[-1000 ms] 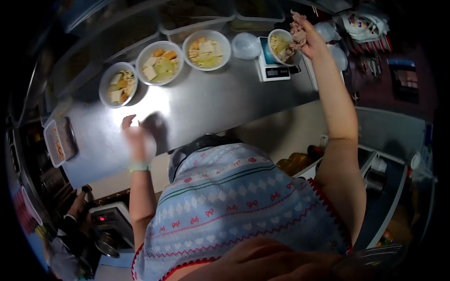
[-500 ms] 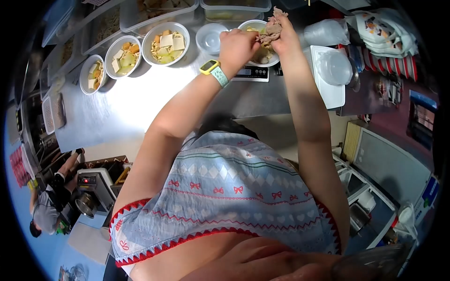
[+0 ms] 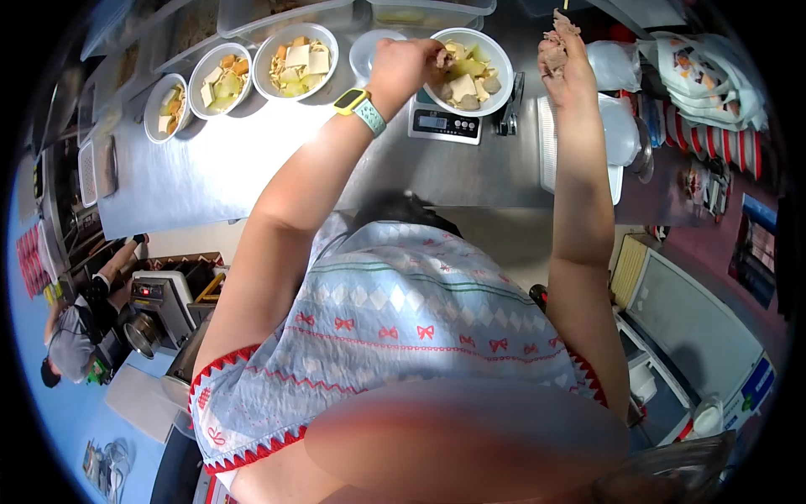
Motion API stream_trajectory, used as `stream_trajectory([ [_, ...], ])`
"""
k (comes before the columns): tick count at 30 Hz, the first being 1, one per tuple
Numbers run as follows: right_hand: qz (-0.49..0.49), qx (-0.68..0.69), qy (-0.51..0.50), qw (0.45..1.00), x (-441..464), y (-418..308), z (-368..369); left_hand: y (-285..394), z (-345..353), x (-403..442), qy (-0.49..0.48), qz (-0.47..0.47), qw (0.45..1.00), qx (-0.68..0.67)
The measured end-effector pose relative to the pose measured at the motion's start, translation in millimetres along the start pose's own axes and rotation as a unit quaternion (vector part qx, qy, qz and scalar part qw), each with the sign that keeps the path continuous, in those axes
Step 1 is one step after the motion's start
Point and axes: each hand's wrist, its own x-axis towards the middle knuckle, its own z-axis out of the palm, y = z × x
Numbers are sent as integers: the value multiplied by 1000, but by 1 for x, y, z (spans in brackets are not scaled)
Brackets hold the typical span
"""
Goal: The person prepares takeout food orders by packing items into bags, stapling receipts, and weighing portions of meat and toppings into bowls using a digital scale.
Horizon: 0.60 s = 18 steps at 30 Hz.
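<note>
My left hand, wearing a yellow watch, is closed with a small piece of meat at its fingertips, over the left rim of a white bowl. In this bowl are tofu, pale green vegetable chunks and other pieces. It stands on a digital kitchen scale. Off to the right, my right hand is closed on a clump of meat slices, held up away from the bowl. Partly behind my left hand is a clear plastic bowl.
Three filled bowls, the nearest a white bowl, line up leftward on the steel table. Metal tongs lie right of the scale. Clear containers run along the back. A person is at the far left.
My right hand has moved right with the meat clump, away from the bowl. My left hand has shifted slightly left, a small piece of meat now showing at its fingers. The bowl's contents are uncovered.
</note>
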Motion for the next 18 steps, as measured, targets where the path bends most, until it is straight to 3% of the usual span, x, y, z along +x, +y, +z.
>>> stream_trajectory([
  [3,27,-44,39,998,-2,7,7,5,5,6,-4,-41,998,-38],
  [5,80,11,-8,997,-16,25,29,17,0,8,22,-46,995,-82],
  [6,-9,-76,90,993,-32,29,69,14,4,11,-21,-82,992,-96],
  [7,38,-91,-62,993,-15,36,39,15,3,13,-20,-81,992,-95],
  [9,33,-83,-16,996,-4,71,20,16,3,14,-82,-91,991,-54],
  [13,67,-162,-9,984,-22,78,37,11,3,7,-48,-51,998,-11],
  [15,202,-318,-56,924,-30,71,43,7,1,3,-49,-75,996,-1],
  [16,201,-453,-41,868,-36,64,48,6,-1,0,-49,-77,996,-1],
  [18,161,-508,-38,845,-39,53,49,3,-3,-3,-48,-45,998,18],
])
